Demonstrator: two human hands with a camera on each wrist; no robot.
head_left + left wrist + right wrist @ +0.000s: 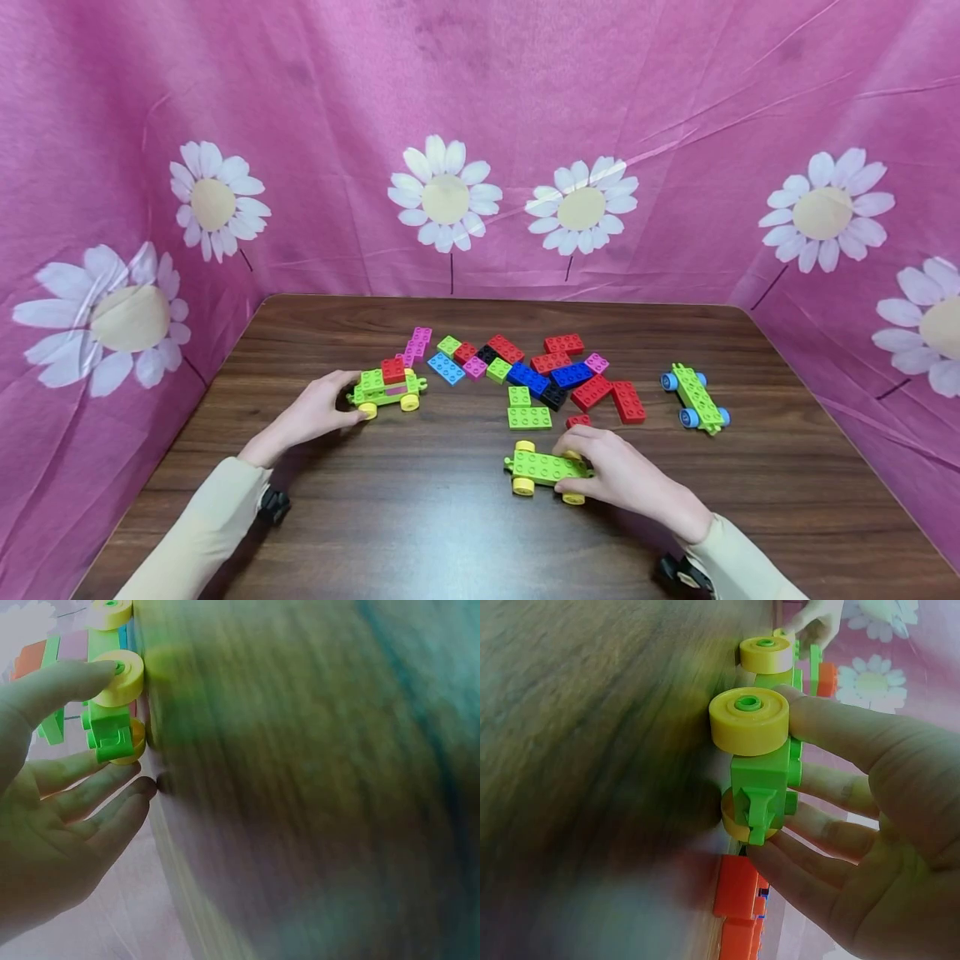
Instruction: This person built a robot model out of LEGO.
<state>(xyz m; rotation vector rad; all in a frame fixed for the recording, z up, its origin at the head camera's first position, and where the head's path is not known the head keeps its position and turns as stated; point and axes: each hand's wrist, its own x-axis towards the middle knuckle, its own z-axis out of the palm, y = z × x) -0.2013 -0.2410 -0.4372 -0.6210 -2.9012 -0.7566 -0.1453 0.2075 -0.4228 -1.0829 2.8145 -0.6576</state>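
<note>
- The left hand [318,408], grip half-closed, pinches a lime-green, yellow-wheeled plastic car [378,392] on the table [420,517].
- The right hand [626,471], grip similarly narrowed, pinches a flat lime-green, yellow-wheeled plastic chassis [543,468] near multicoloured plastic bricks [528,379].

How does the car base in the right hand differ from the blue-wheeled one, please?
The right hand grips the yellow-wheeled car base; no hand touches the blue-wheeled car base. The yellow-wheeled car base lies nearly crosswise; the blue-wheeled car base runs mostly front to back. Both have green studded bodies.
</note>
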